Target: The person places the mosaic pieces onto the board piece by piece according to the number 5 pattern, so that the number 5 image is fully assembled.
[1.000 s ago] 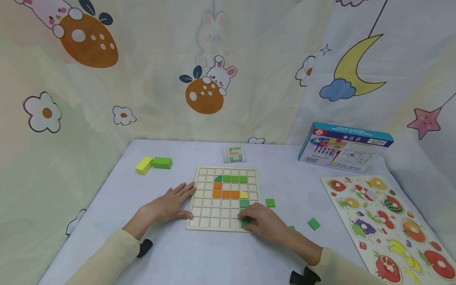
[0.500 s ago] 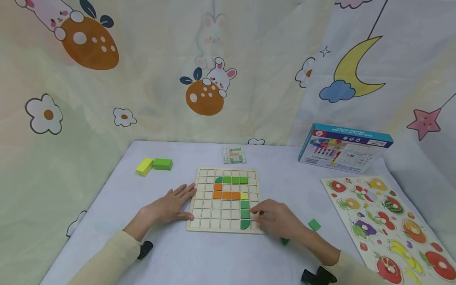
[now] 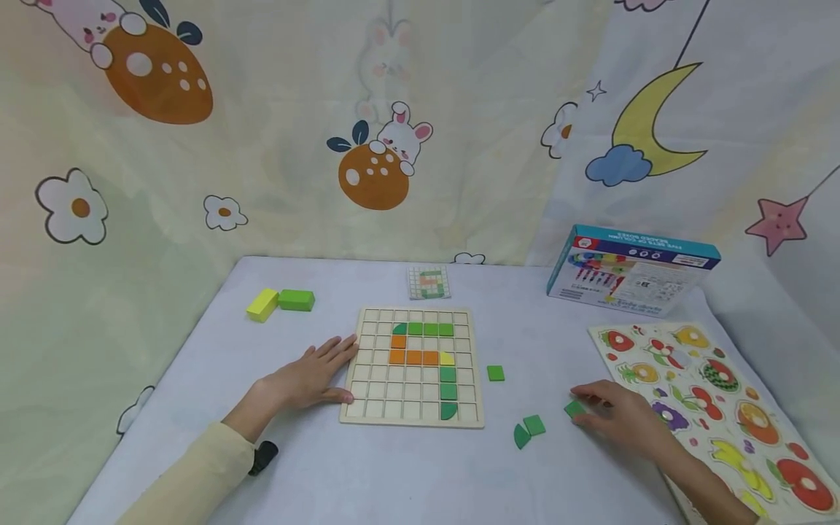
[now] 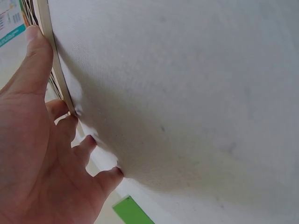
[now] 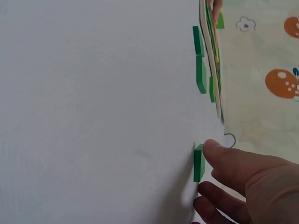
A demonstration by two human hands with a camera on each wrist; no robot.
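A wooden grid board (image 3: 412, 408) lies mid-table with green, orange and yellow tiles forming a bent line. My left hand (image 3: 308, 375) rests flat at its left edge, fingers spread; in the left wrist view the thumb and fingertips touch that edge. Right of the board, my right hand (image 3: 620, 415) has thumb and forefinger at opposite sides of a green square tile (image 3: 573, 409), pinching it at the table surface. Nearer the board lie another green square (image 3: 534, 425), a green quarter-round tile (image 3: 521, 436) and a lighter green square (image 3: 495, 373).
A small pattern card (image 3: 429, 283) lies behind the board. Yellow (image 3: 263, 305) and green (image 3: 297, 300) blocks sit at back left. A box (image 3: 633, 270) stands at back right, with a fruit-picture sheet (image 3: 682, 364) in front of it. A printed cloth hangs behind the table.
My right hand has left the lower right of the board and moved right to the loose green square tile. The quarter-round piece stays in the board's bottom row. My left hand has stayed put.
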